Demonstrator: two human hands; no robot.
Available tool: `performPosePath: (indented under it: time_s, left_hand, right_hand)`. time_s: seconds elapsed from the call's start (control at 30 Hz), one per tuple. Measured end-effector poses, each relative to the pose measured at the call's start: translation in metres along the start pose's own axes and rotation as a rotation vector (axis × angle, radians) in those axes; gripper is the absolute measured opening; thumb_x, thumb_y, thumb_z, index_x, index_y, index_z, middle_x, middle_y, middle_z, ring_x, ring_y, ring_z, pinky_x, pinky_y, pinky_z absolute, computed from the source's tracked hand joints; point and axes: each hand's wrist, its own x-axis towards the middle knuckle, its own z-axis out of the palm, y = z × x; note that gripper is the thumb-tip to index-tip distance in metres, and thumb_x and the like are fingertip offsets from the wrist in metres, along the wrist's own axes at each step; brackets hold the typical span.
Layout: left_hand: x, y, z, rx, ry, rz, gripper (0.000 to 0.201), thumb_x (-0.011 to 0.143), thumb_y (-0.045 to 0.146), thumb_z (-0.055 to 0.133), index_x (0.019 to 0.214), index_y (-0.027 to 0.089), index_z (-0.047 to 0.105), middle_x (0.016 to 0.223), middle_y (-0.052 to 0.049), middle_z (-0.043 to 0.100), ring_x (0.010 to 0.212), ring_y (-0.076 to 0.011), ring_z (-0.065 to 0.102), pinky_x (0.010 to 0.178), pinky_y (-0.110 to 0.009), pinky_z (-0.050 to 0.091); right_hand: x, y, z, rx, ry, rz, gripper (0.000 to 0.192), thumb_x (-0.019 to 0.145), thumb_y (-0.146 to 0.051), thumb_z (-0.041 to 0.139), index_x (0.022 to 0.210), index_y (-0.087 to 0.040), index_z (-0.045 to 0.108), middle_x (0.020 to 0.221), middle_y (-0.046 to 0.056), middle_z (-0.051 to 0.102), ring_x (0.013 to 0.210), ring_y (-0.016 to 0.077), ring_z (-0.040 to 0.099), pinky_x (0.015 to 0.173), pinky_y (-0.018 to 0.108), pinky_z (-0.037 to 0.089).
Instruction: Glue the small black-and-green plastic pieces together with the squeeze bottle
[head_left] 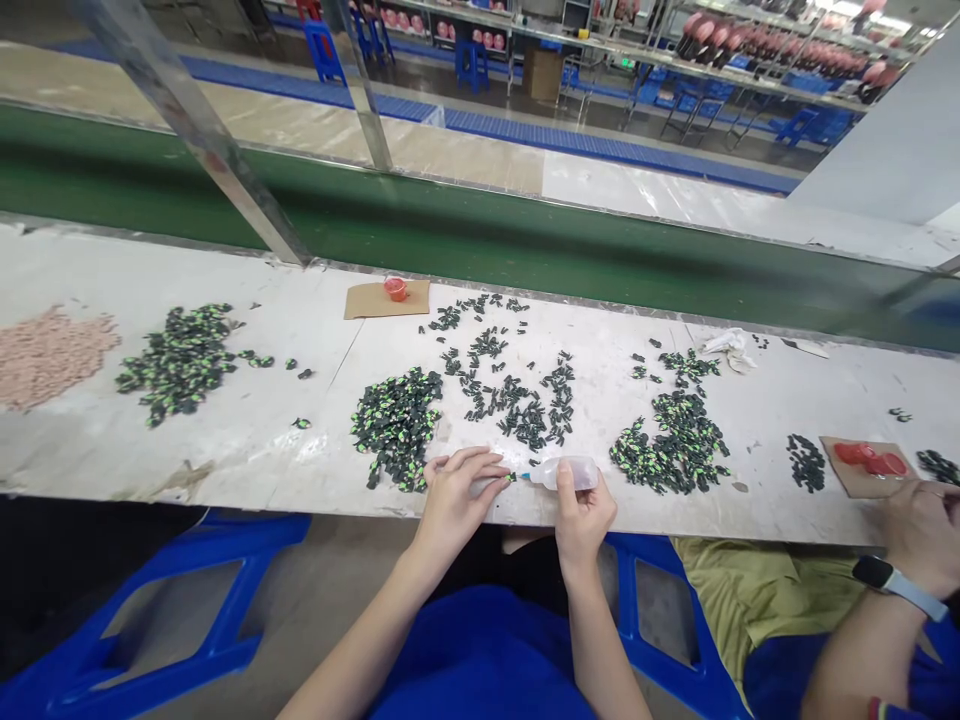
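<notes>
Near the front edge of the white table, my left hand [463, 488] pinches a small black-and-green piece [511, 477] between thumb and fingertip. My right hand [585, 510] is wrapped round a translucent squeeze bottle [568, 472], which lies nearly level and points left. Its thin blue tip [526, 477] is right beside the small piece; whether they touch I cannot tell. A dense pile of black-and-green pieces [397, 425] lies just beyond my left hand. Small black parts [525, 415] are scattered beyond the bottle, and another black-and-green pile [675, 440] lies to its right.
On cardboard at the back stands a red cup [395, 289]. Far left are a pink heap [52, 355] and another black-and-green pile [180, 360]. A co-worker's hand [926, 530] is at the right, by red containers [870, 458]. A green belt [480, 225] runs behind the table.
</notes>
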Motion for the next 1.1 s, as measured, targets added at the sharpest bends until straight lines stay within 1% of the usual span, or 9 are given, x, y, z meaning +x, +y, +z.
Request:
performPosePath:
  time_s: [0.3,0.53,0.63,0.7,0.8,0.87,0.97,1.03,1.1]
  left_hand:
    - [0.000,0.002,-0.001,-0.004,0.013,-0.013,0.009,0.078,0.023,0.068,0.087,0.023,0.069,0.079,-0.004,0.074,0.109,-0.0306,0.062,0.099,-0.060,0.032]
    - [-0.001,0.000,-0.001,-0.003,0.013,-0.005,0.008,0.081,0.027,0.065,0.087,0.023,0.069,0.082,-0.006,0.074,0.110,-0.0302,0.062,0.100,-0.059,0.032]
    - [-0.001,-0.001,0.000,-0.005,0.012,-0.005,0.009,0.081,0.028,0.065,0.088,0.023,0.069,0.083,-0.006,0.074,0.110,-0.0305,0.062,0.100,-0.058,0.032]
    - [-0.001,-0.001,0.000,-0.008,0.014,-0.003,0.009,0.081,0.028,0.065,0.088,0.023,0.069,0.084,-0.006,0.075,0.110,-0.0307,0.062,0.100,-0.059,0.031]
    - [-0.001,0.000,0.000,-0.009,0.011,-0.002,0.008,0.080,0.025,0.066,0.087,0.024,0.068,0.082,-0.005,0.075,0.111,-0.0310,0.061,0.099,-0.059,0.031]
    - [-0.002,0.000,-0.001,-0.006,0.004,-0.001,0.008,0.080,0.025,0.066,0.088,0.024,0.068,0.082,-0.005,0.074,0.112,-0.0308,0.060,0.098,-0.058,0.031]
    - [-0.002,0.000,-0.001,-0.002,-0.010,-0.011,0.010,0.080,0.024,0.065,0.090,0.024,0.067,0.083,-0.004,0.074,0.113,-0.0302,0.059,0.099,-0.057,0.030]
    - [-0.003,0.001,-0.002,0.010,-0.016,-0.006,0.011,0.080,0.023,0.065,0.091,0.025,0.067,0.089,-0.004,0.074,0.112,-0.0295,0.059,0.099,-0.055,0.030]
    - [-0.003,0.001,-0.002,0.037,-0.011,0.021,0.013,0.080,0.023,0.066,0.092,0.026,0.067,0.098,-0.004,0.073,0.111,-0.0289,0.058,0.098,-0.053,0.030]
  right_hand:
    - [0.001,-0.001,-0.001,-0.008,-0.046,0.007,0.032,0.077,-0.047,0.062,0.069,-0.015,0.062,0.057,0.001,0.063,0.056,0.0160,0.056,0.055,0.026,0.045]
    - [0.001,-0.004,-0.001,-0.019,-0.025,0.000,0.032,0.077,-0.046,0.062,0.068,-0.015,0.061,0.057,0.001,0.062,0.054,0.0150,0.053,0.053,0.025,0.043]
    - [0.000,-0.003,-0.001,0.017,-0.020,0.019,0.032,0.076,-0.046,0.063,0.069,-0.015,0.061,0.057,0.001,0.061,0.055,0.0150,0.053,0.053,0.025,0.043]
    - [0.001,-0.001,-0.002,0.084,0.006,0.045,0.033,0.076,-0.047,0.062,0.069,-0.015,0.060,0.058,0.001,0.061,0.054,0.0148,0.053,0.053,0.026,0.044]
    - [0.007,0.001,-0.007,0.193,0.106,0.075,0.033,0.076,-0.049,0.062,0.073,-0.016,0.058,0.057,-0.001,0.057,0.051,0.0136,0.052,0.053,0.027,0.044]
    - [0.013,0.002,-0.013,0.217,0.152,0.062,0.033,0.072,-0.046,0.068,0.080,-0.017,0.056,0.065,0.000,0.060,0.057,0.0151,0.057,0.058,0.029,0.048]
    - [0.026,0.001,-0.020,0.199,0.153,-0.002,0.041,0.062,-0.038,0.077,0.086,-0.020,0.049,0.082,0.004,0.065,0.077,0.0189,0.064,0.074,0.034,0.051]
    - [0.033,0.002,-0.022,0.199,0.127,-0.013,0.046,0.059,-0.034,0.079,0.085,-0.021,0.043,0.086,0.004,0.065,0.081,0.0184,0.065,0.081,0.036,0.050]
    - [0.038,0.003,-0.021,0.208,0.096,0.012,0.051,0.056,-0.032,0.080,0.086,-0.023,0.039,0.089,0.004,0.065,0.082,0.0176,0.065,0.083,0.038,0.051]
